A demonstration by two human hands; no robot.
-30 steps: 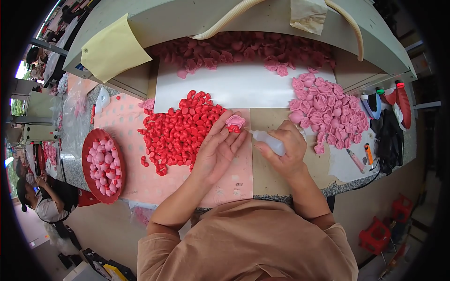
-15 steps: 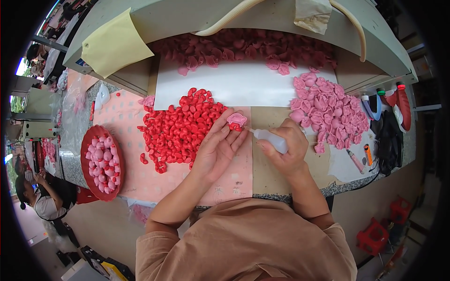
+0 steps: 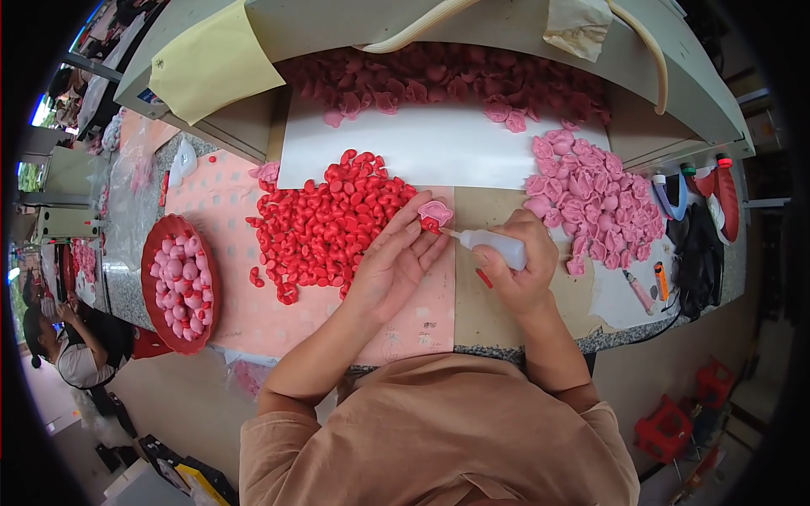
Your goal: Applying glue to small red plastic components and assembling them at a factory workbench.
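My left hand is turned palm up beside the heap of small glossy red pieces. Its fingers hold a pink shell-like piece together with a small red piece. Wrapped in my right hand is a translucent white squeeze bottle, tilted, its thin nozzle pointing left at the red piece. Whether the tip touches is too small to tell. Just below the bottle, by my right fingers, shows a narrow red thing.
A red basin of pink-and-red pieces stands at the left. Pink shells lie heaped at the right and under the grey housing. An orange lighter and a pink tube lie right. A person sits far left.
The bottle has tipped flatter, and its nozzle has come in closer to the red piece. A narrow red thing has come into sight below it. The view has shifted slightly.
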